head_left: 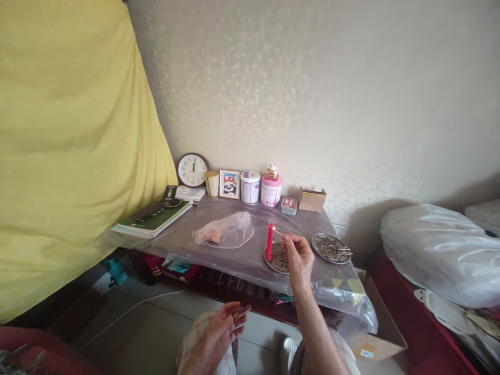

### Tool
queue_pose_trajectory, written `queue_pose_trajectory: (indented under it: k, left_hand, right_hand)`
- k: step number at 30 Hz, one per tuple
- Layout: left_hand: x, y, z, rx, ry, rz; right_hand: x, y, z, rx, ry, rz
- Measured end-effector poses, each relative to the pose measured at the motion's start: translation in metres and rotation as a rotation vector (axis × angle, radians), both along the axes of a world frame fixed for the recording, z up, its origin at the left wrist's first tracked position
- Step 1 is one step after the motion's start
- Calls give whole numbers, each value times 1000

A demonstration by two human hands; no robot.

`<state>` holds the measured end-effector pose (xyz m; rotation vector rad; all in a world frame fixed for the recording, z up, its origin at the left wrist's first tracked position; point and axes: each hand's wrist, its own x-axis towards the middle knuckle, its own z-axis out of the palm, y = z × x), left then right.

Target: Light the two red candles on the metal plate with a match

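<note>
My right hand (300, 260) pinches a thin match (279, 232), whose small flame touches or nearly touches the top of a red candle (270, 244). The candle stands upright at the left side of a round plate (276, 271) spread with small dark bits, partly hidden behind my hand. Low in front of the table, my left hand (214, 333) holds a small flat matchbox (242, 311) between thumb and fingers. To the right of my right hand lies a second round plate (314, 250) of dark bits, with several pale sticks at its right edge.
A plastic sheet covers the table (230, 260). On it are a crumpled plastic bag (238, 229), a green book (152, 219), a clock (193, 170), a picture frame (229, 184), tubs (250, 187) and a small carton (311, 200). A yellow curtain (78, 130) hangs left.
</note>
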<state>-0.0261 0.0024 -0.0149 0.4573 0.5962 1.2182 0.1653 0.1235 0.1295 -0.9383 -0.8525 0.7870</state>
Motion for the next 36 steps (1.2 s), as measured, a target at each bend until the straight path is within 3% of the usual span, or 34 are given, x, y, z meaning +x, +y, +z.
queue_pose_trajectory:
  k: [19, 36]
  left_hand:
    - [0, 2, 5, -29, 10, -3]
    - [0, -1, 8, -23, 8, -19]
  right_hand:
    - [-4, 23, -2, 23, -50, -56]
    - [-4, 26, 0, 15, -110, -68]
